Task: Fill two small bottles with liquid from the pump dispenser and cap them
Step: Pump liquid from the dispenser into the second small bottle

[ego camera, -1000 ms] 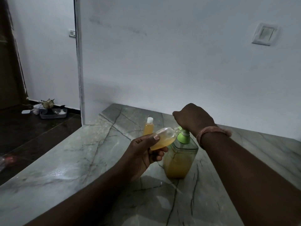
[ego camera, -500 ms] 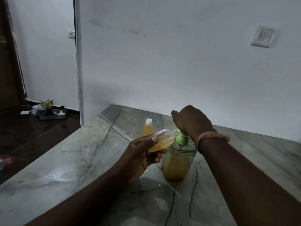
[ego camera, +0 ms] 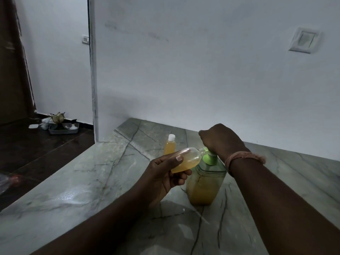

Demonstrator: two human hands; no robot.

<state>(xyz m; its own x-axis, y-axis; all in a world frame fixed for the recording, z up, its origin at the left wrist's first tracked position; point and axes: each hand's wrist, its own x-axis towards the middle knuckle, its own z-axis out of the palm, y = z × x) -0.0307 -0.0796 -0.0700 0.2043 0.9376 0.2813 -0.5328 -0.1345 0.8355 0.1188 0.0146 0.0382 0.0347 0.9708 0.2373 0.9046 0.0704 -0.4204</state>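
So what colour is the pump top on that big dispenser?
Light green; the pump top shows below the right hand in the head view.

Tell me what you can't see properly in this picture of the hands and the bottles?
- Pump nozzle: head view, covered by the right hand pressing the pump dispenser.
- Mouth of the tilted bottle in the left hand: tucked under the right hand, so any flow is unseen.
- Lower part of the capped bottle: hidden behind the tilted bottle.
- Things in the floor tray: too small and dim.
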